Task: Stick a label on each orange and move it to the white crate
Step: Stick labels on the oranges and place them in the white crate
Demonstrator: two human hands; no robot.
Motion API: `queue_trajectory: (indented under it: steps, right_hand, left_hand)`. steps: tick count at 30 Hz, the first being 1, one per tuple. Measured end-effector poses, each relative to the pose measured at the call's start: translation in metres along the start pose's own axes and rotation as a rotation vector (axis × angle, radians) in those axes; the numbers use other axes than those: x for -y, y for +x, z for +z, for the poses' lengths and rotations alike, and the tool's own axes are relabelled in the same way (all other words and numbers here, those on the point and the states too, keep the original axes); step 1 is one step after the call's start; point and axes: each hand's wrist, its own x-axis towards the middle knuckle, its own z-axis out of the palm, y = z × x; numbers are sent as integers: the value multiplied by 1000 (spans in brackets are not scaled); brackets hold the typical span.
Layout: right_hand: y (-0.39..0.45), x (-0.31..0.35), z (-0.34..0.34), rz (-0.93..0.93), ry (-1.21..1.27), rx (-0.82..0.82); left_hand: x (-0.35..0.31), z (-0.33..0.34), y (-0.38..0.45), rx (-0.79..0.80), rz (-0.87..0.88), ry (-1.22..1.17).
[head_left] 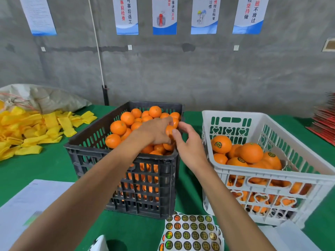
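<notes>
Head view shows both hands meeting over the far right corner of the black crate (125,171). The left hand (155,131) has its grip closed around one orange (169,130), fingers curled over the top so that only a slice of the fruit shows at its right side. The right hand (188,144) sits just beside it with the thumb tip touching that same orange and the other fingers loosely bent above it; whether a label is pinched there cannot be told. Below the held fruit the black crate is heaped with unlabelled oranges (126,118). To the right, close beside it, the white crate (235,116) holds labelled oranges (221,144), round dark stickers showing on several. A sticker sheet (192,232) lies on the green bench (45,165) in front of the two crates, near the right forearm. Yellow foam sleeves (32,131) are piled at the far left of the bench, with white paper (27,205) nearer the person.
</notes>
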Motion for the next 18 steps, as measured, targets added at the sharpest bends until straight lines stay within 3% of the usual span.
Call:
queue_trajectory:
  steps: [2, 5, 9, 13, 18]
  right_hand:
    - [-9, 6, -1, -12, -12, -36]
    - [-28, 19, -1, -51, 86, -49]
    - [-67, 28, -11, -164, 200, -114]
    - [-122, 0, -23, -163, 125, -166]
    - [-179, -54, -25, 21, -20, 21]
  left_hand:
    - [0, 6, -23, -230, 27, 42]
    - [-8, 23, -57, -543, 82, -136]
    - [-31, 51, -94, -799, 227, -353]
    - [-46, 99, -124, -793, 345, -357]
    - [-42, 173, -147, -591, 363, -360]
